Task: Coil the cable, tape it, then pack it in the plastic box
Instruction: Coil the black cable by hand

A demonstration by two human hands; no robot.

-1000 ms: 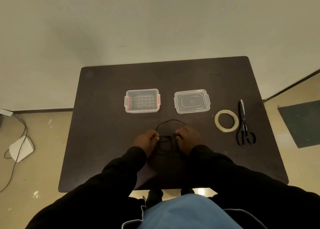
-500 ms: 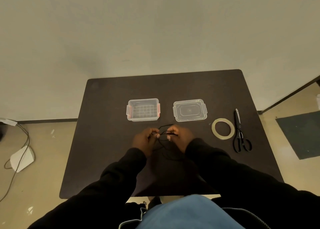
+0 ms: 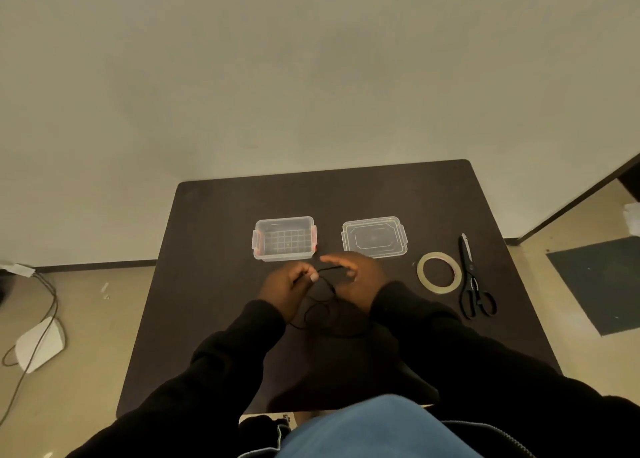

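Observation:
A thin black cable (image 3: 318,310) hangs in loose loops between my hands above the dark table (image 3: 207,284). My left hand (image 3: 285,284) pinches the cable near its top. My right hand (image 3: 356,279) is raised beside it, fingers spread and curved, with a short stretch of cable running to its fingertips. The clear plastic box (image 3: 284,238) with red clips stands open just beyond my hands. Its clear lid (image 3: 374,238) lies to the right of it. A roll of clear tape (image 3: 438,272) lies flat further right.
Black scissors (image 3: 472,284) lie beside the tape near the table's right edge. On the floor to the left are a white device (image 3: 40,343) and its cord. A dark mat (image 3: 602,281) lies on the floor at right. The wall rises behind the table.
The camera has tilted up, so the table sits lower in view. My hands have lifted the cable off the table, and my right hand has opened its fingers.

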